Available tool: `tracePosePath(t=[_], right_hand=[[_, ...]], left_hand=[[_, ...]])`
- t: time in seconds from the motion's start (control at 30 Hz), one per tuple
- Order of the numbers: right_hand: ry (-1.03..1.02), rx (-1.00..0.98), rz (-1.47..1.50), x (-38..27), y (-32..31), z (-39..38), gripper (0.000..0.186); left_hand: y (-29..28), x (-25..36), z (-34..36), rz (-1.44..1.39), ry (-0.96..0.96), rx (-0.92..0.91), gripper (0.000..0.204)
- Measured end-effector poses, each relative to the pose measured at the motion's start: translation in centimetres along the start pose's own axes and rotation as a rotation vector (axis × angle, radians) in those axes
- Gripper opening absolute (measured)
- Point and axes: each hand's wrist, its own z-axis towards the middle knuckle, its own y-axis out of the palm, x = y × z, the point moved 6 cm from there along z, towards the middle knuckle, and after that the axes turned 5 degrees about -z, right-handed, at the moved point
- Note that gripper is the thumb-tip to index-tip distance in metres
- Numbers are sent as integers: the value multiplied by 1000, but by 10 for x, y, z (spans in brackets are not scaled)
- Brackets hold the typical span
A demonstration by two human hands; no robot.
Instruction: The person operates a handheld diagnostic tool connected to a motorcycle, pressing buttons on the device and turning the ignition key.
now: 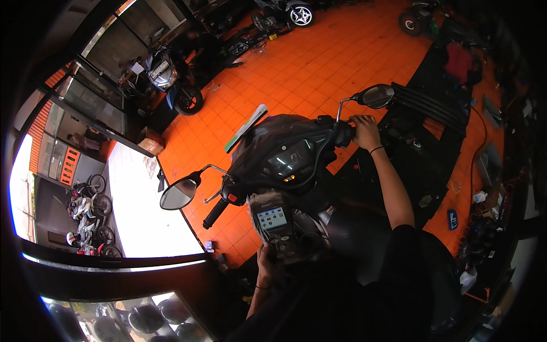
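Gripping handheld tester (274, 221) with left hand (264, 263), handlebar (343, 135) under right hand (366, 131); might drop tester through slackened one-handed hold.

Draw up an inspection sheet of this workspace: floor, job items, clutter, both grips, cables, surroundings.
Floor: orange tiles, with a black mat over part of it at the right.
Scooter: dark, two mirrors up, amber lights showing on the dashboard.
Handheld tester: screen lit, icons showing, below the dashboard.
Clutter: cardboard box by the doorway; blue item on the tiles at right.
Left grip: at the tester's lower left side, fingers partly hidden.
Right grip: on the right handlebar.
Cables: thin dark cord curving across the tiles at right.
Surroundings: blue scooter upper left; parked motorbikes beyond the doorway.
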Motion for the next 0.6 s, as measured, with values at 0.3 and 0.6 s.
tracePosePath(t=[0.3, 0.6], right_hand=[[-92, -75, 45, -3, -4, -17, 82], [-168, -108, 141, -6, -14, -31, 104]], left_hand=[[-16, -18, 1, 166, 149, 14, 34], [-10, -19, -1, 68, 129, 7, 32]])
